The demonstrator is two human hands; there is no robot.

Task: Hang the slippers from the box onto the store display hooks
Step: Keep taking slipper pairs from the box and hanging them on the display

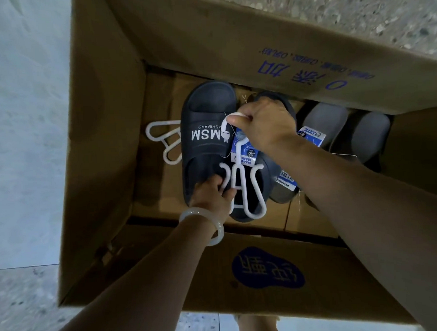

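Slippers lie inside a big brown cardboard box. The dark slipper in the middle is navy, thick and smooth, with a rounded toe and white letters "MSM" across its wide strap. A second dark slipper lies just beside it, partly hidden under the arm. Over both sits a white plastic hanger with a hook on top and two long loops below. A blue and white paper tag hangs by the hanger's neck.

The left hand grips the heel end of the dark slipper and touches one loop of the hanger. A pale, smooth bangle sits on that wrist. The right hand pinches the hook at the top of the hanger between thumb and fingers.

Two grey slippers lie farther right in the box, with another blue tag on them. A spare white hanger lies on the box bottom, left of the dark slipper.

The box flaps stand open and carry blue printed signs. The box sits on a speckled stone floor, grey and a bit rough. A pale wall is on the left.
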